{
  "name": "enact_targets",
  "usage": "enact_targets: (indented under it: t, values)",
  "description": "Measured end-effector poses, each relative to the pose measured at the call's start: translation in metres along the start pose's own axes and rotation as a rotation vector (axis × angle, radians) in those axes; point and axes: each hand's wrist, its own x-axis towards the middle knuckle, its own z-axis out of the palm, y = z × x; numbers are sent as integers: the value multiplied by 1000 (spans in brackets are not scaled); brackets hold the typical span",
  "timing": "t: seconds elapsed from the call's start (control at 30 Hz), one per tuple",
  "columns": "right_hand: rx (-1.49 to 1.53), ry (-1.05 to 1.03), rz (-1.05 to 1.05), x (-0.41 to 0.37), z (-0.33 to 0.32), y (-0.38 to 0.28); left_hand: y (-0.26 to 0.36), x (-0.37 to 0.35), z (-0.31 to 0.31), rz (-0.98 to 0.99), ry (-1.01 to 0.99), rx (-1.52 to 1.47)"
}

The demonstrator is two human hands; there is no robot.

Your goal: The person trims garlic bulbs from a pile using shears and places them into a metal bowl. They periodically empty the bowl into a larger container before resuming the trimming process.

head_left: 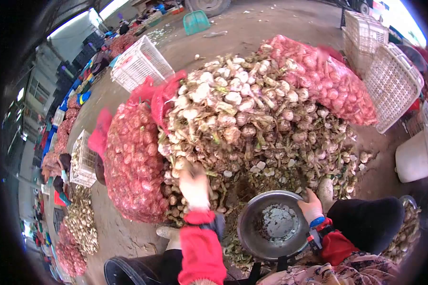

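Observation:
My left hand point(194, 186), in a red sleeve, reaches to the near left edge of a large heap of garlic bulbs point(242, 104). Motion smears its fingers, so I cannot make out whether a bulb is in them. My right hand point(311, 205), with a blue band at the wrist, grips the right rim of a round metal basin point(247, 237), its fingers bent at the edge. Small pale and brown scraps lie on the basin's bottom. Between basin and heap are loose peelings and several white pieces.
Red mesh sacks of garlic point(133, 161) flank the heap left and right. White plastic crates point(142, 61) stand behind and at the right, near a white bucket point(416, 156). A black bucket point(123, 270) is at the lower left. Other people work at the far left.

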Motion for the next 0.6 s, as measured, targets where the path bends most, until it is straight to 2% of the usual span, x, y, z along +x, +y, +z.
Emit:
enact_targets:
  t: [0.03,0.07,0.1,0.13,0.17,0.23,0.3,0.33,0.37,0.43,0.47,0.5,0.53,0.57,0.6]
  values:
    - [-29,8,-15,2,3,-1,9,42,11,162,43,-14]
    - [37,-39,39,3,9,-5,55,74,13,160,-35,127]
    - [100,-85,96,2,12,-1,54,99,31,358,138,458]
    - [-181,-54,-54,9,18,26,56,124,44,360,29,569]
    - [-265,-122,9,1,7,-6,53,144,54,359,-86,686]
    - [-240,-130,79,1,11,5,41,171,66,254,-200,603]
    - [-314,-65,130,-15,10,3,54,165,55,160,-318,414]
    - [-358,-126,164,-17,13,16,55,159,49,161,-278,310]
    - [-397,-181,197,-17,16,31,31,158,48,244,-187,59]
    - [-503,-194,251,-23,18,43,42,126,22,181,-198,-334]
    - [-490,-205,227,-21,16,45,78,90,-2,-53,-323,-492]
    - [-477,-219,204,-21,13,51,57,75,-12,63,-316,-558]
    - [-446,-198,159,-19,15,61,69,44,-21,-134,-267,-703]
    - [-444,-184,165,-16,8,50,61,22,-36,-89,-373,-693]
    - [-403,-118,103,-13,-3,26,43,1,-48,-201,-313,-522]
